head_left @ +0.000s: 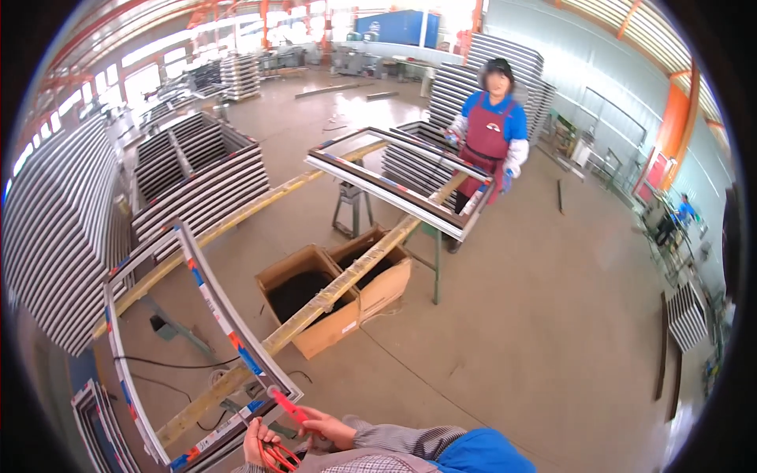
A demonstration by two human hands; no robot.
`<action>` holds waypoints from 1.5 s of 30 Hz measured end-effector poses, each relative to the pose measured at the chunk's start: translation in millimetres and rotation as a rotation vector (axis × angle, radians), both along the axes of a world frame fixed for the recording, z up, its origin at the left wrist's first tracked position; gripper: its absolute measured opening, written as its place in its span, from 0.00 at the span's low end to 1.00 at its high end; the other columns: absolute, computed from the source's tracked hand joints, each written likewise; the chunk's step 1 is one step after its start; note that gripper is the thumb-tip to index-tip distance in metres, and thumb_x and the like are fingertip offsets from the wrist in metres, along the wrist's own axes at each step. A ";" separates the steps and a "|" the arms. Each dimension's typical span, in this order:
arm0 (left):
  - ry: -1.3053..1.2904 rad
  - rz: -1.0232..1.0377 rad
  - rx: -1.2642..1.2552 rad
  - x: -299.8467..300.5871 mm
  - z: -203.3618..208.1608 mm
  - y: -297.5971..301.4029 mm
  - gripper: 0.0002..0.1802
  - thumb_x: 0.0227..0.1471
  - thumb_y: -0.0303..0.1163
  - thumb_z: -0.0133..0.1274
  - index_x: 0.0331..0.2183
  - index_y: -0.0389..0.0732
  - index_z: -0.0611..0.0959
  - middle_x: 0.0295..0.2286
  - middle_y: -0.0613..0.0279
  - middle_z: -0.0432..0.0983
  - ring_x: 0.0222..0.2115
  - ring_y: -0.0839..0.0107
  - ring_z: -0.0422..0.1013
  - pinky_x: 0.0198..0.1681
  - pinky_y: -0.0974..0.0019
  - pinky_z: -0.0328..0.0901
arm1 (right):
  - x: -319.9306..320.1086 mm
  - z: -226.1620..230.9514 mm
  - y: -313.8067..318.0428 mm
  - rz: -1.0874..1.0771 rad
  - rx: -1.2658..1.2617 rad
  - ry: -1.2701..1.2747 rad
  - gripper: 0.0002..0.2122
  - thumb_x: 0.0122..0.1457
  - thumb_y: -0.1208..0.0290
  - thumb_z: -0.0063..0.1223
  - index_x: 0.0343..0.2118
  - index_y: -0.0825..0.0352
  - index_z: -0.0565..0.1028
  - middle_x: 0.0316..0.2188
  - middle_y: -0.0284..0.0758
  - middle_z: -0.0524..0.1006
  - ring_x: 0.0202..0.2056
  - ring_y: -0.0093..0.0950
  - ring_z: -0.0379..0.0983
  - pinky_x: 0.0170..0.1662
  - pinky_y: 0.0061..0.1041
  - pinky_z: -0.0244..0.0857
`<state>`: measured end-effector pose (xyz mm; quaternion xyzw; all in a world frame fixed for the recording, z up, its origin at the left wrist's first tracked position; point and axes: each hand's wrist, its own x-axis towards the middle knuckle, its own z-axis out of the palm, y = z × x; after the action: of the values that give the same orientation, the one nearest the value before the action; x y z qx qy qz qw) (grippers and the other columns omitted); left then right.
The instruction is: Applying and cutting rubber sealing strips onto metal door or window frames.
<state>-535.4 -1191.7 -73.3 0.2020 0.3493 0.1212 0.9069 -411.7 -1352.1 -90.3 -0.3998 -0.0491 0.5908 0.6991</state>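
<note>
Location type: industrial workshop hall. Identifying features: orange steel columns (326,35) rise in the upper part of the view; pale metal wall panels (603,83) close off the upper right. A bare, smooth floor (520,284) extends through the centre. Stacked rectangular frames (55,229) fill the left side in bulk. At lower left, a single profile frame (209,292) lies across wooden beams (339,293). A metal trestle (349,191) stands near centre. Right of upper centre, a person (486,143) wears a work apron (487,128).
</note>
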 end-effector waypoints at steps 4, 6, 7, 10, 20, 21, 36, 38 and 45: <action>-0.028 0.014 -0.031 5.7 -8.9 5.2 0.07 0.53 0.37 0.43 0.30 0.46 0.71 0.10 0.74 0.52 0.13 0.81 0.54 0.19 0.72 0.56 | 37.3 28.4 -15.1 -0.130 -0.066 -0.243 0.24 0.55 0.70 0.43 0.56 0.59 0.53 0.28 0.31 0.73 0.20 0.17 0.67 0.21 0.13 0.57; -0.037 0.031 -0.033 6.9 -9.4 6.3 0.07 0.53 0.37 0.43 0.31 0.45 0.71 0.10 0.74 0.52 0.13 0.80 0.54 0.19 0.72 0.56 | 55.9 60.1 -18.4 -0.314 0.005 -0.303 0.24 0.55 0.71 0.42 0.55 0.59 0.54 0.27 0.31 0.73 0.20 0.17 0.67 0.20 0.13 0.55; -0.038 0.046 -0.033 3.8 -8.3 5.0 0.07 0.53 0.37 0.43 0.31 0.45 0.71 0.10 0.74 0.52 0.13 0.80 0.54 0.19 0.72 0.56 | 63.3 79.2 -20.1 -0.382 0.023 -0.401 0.24 0.55 0.71 0.42 0.55 0.59 0.54 0.27 0.31 0.73 0.20 0.17 0.67 0.20 0.13 0.55; -0.092 0.020 0.020 12.9 2.2 3.3 0.06 0.52 0.35 0.44 0.31 0.44 0.70 0.11 0.73 0.53 0.12 0.80 0.53 0.18 0.73 0.55 | 80.5 130.1 -34.5 -0.679 0.071 -0.740 0.20 0.54 0.74 0.42 0.52 0.61 0.58 0.27 0.31 0.71 0.21 0.18 0.67 0.22 0.14 0.57; -0.334 0.193 0.576 20.3 118.6 53.4 0.11 0.55 0.37 0.42 0.36 0.40 0.69 0.12 0.75 0.49 0.13 0.85 0.48 0.17 0.80 0.49 | 136.7 230.8 -90.3 -1.127 0.427 -0.488 0.13 0.58 0.66 0.40 0.45 0.64 0.62 0.24 0.30 0.66 0.22 0.19 0.63 0.26 0.21 0.59; -0.335 0.230 0.615 15.0 119.4 53.2 0.11 0.55 0.37 0.41 0.36 0.41 0.69 0.12 0.75 0.48 0.13 0.85 0.47 0.16 0.80 0.48 | 141.4 235.7 -94.6 -1.144 0.424 -0.481 0.13 0.58 0.66 0.40 0.45 0.64 0.62 0.24 0.30 0.66 0.22 0.19 0.63 0.26 0.21 0.59; -0.268 0.223 0.326 -9.6 73.1 56.2 0.10 0.56 0.37 0.40 0.33 0.43 0.72 0.11 0.75 0.47 0.12 0.85 0.47 0.18 0.79 0.52 | 126.2 259.2 -94.9 -1.407 0.522 -0.754 0.14 0.60 0.66 0.37 0.46 0.67 0.60 0.24 0.32 0.66 0.23 0.20 0.62 0.28 0.20 0.59; -0.278 0.235 0.330 -14.3 75.0 55.5 0.10 0.56 0.37 0.39 0.33 0.43 0.72 0.11 0.75 0.47 0.12 0.85 0.47 0.18 0.78 0.52 | 117.6 263.3 -84.6 -1.431 0.444 -0.916 0.15 0.60 0.66 0.37 0.48 0.67 0.59 0.25 0.32 0.66 0.23 0.19 0.62 0.27 0.18 0.59; -0.297 0.341 0.176 -47.8 42.7 42.9 0.10 0.57 0.36 0.37 0.28 0.44 0.70 0.11 0.76 0.46 0.11 0.84 0.44 0.16 0.75 0.47 | 106.6 196.4 6.9 -0.091 0.137 -1.063 0.24 0.57 0.75 0.41 0.56 0.63 0.51 0.25 0.30 0.68 0.22 0.17 0.65 0.26 0.16 0.61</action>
<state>-583.2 -1148.7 -30.6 0.1982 0.2294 0.3310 0.8936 -305.1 -1345.2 106.1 -0.5990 -0.4172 0.2715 0.6272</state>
